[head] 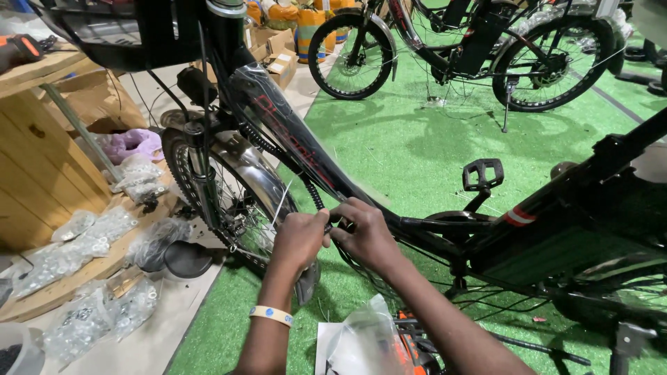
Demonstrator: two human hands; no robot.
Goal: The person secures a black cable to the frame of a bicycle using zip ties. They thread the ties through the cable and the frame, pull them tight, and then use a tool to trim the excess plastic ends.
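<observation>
A black coiled cable sleeve (314,194) runs down the bicycle's plastic-wrapped down tube (292,132), and both hands meet at its lower end. The left hand (300,237) pinches the sleeve against the frame; the right hand (367,235) is closed on it just beside. A thin white zip tie (281,201) sticks out nearby, seemingly untrimmed. Bagged hardware (97,229) lies on the wooden pallet to the left; more bicycles (458,48) stand on the green turf (389,132).
</observation>
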